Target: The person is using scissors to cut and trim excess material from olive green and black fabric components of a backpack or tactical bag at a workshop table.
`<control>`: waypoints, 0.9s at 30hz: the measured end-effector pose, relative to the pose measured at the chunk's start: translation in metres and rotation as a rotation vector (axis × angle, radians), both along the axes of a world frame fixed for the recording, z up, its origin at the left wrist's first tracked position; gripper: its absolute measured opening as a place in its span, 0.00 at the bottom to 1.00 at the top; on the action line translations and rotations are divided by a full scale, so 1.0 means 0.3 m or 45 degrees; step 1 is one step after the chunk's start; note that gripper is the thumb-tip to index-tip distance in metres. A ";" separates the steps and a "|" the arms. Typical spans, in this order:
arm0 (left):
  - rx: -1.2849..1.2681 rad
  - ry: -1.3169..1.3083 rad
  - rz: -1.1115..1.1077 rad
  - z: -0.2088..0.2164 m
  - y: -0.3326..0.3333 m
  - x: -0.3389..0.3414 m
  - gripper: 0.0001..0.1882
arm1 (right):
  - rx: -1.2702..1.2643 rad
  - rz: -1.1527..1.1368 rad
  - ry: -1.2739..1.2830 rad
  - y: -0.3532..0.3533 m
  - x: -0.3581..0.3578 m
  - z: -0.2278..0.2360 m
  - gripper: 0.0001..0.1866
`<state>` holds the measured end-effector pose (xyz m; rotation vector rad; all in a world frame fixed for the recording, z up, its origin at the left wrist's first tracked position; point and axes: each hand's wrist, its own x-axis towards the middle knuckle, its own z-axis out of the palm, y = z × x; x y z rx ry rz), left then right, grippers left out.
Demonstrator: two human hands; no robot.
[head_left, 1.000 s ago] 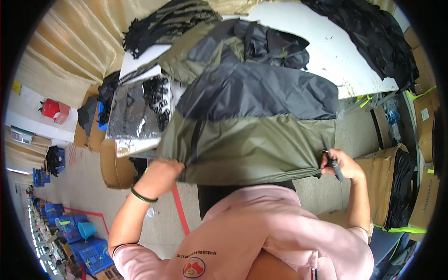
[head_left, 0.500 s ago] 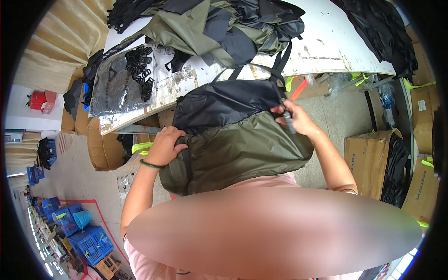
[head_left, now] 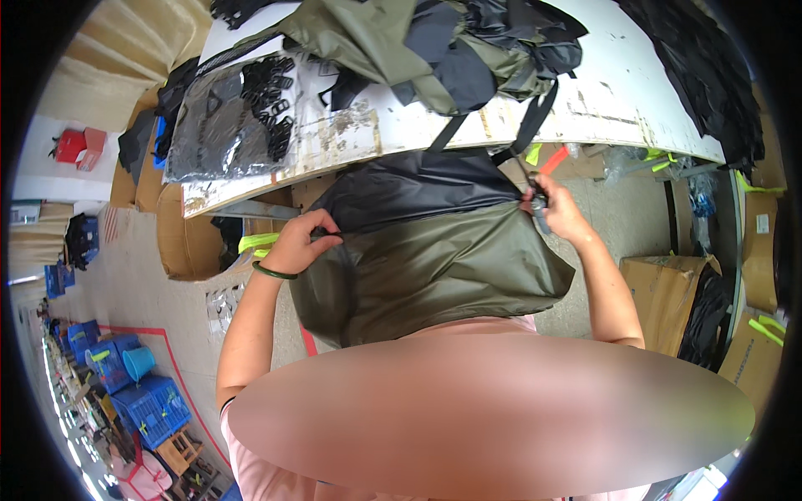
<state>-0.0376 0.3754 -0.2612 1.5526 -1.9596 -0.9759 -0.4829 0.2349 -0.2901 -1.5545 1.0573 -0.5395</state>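
Observation:
An olive-green and black fabric bag [head_left: 443,267] is stretched between my hands, in front of my body and below the table edge. My left hand [head_left: 307,242] is closed, pinching the bag's left edge where the two colours meet. At the right end of that seam, my right hand [head_left: 558,210] is closed around a slim dark tool [head_left: 539,215] with a grey end, which looks like thread snips; blur hides its details. The fingertips of that hand touch the bag's corner. The black part of the bag reaches up against the table edge.
A worn white table [head_left: 384,125] stands ahead, bearing a pile of olive and black fabric pieces [head_left: 443,50] and a clear bag of black buckles [head_left: 238,113]. Cardboard boxes [head_left: 668,292] stand at right, blue crates [head_left: 150,409] at lower left. Black fabric [head_left: 702,75] hangs far right.
My right hand has moved up slightly to the bag's seam corner, and the tool now sits against it. The bag is pulled tauter. The whole view has shifted a little.

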 end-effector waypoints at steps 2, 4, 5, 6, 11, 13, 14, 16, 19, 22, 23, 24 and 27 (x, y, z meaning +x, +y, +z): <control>0.240 0.201 0.140 0.026 0.020 -0.017 0.10 | -0.135 0.021 0.179 -0.004 -0.024 0.037 0.12; 0.571 0.717 0.232 0.023 0.017 -0.025 0.09 | -0.204 0.060 0.288 -0.014 -0.045 0.022 0.11; 0.592 0.821 0.190 0.004 0.019 -0.027 0.11 | -0.208 0.091 0.283 -0.021 -0.049 0.016 0.11; 0.581 0.827 0.221 0.001 0.026 -0.025 0.11 | -0.215 0.092 0.369 -0.028 -0.049 0.007 0.11; 0.480 0.593 0.104 -0.024 0.061 -0.036 0.17 | -0.341 0.135 0.534 -0.036 -0.022 -0.027 0.14; 0.478 0.524 0.152 -0.059 0.076 -0.029 0.17 | -0.370 0.110 0.549 -0.029 0.022 0.013 0.15; 0.469 0.535 0.172 -0.069 0.080 -0.022 0.17 | -0.390 0.052 0.561 -0.031 0.041 0.032 0.17; 0.504 0.515 0.185 -0.083 0.088 -0.013 0.17 | -0.397 0.093 0.414 -0.046 0.083 0.049 0.19; 0.456 0.805 0.227 -0.062 0.111 -0.040 0.16 | -0.627 0.374 0.706 0.023 0.287 0.242 0.25; 0.475 0.916 0.270 -0.045 0.105 -0.057 0.14 | -0.954 0.746 0.702 0.049 0.398 0.278 0.31; 0.467 0.923 0.275 -0.045 0.107 -0.059 0.14 | -0.944 0.830 0.719 0.055 0.424 0.273 0.33; 0.471 0.929 0.277 -0.047 0.109 -0.061 0.13 | -0.950 0.839 0.723 0.063 0.446 0.274 0.33; 0.498 1.003 0.299 -0.048 0.116 -0.067 0.13 | -0.997 0.974 0.738 0.068 0.499 0.272 0.33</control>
